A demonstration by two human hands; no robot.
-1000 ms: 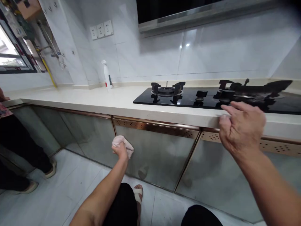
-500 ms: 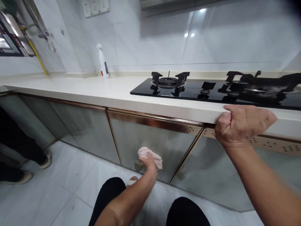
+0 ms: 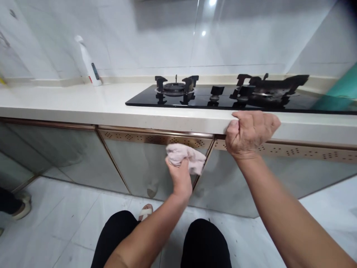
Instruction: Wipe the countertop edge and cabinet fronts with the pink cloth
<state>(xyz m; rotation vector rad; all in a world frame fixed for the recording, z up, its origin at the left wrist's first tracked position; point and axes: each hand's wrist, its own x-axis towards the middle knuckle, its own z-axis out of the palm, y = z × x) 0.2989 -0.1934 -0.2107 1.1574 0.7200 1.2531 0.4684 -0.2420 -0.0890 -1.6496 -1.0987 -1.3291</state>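
Observation:
A crumpled pale pink cloth is bunched in my left hand, whose fingers are mostly hidden by it. The cloth lies against the upper right of a glossy grey-green cabinet door, just under its perforated copper-coloured strip. My right hand is closed over the front edge of the white countertop, thumb low on the front face and fingers bent on top. Directly behind that hand is the black gas stove.
A white spray bottle stands on the counter at the left by the tiled wall. A teal object rises at the stove's right end. At the lower left, another person's shoe rests on the floor tiles.
My left hand has carried the cloth upward on the door, from its lower middle to near the top strip. The view has swung right; my right hand still holds the counter edge.

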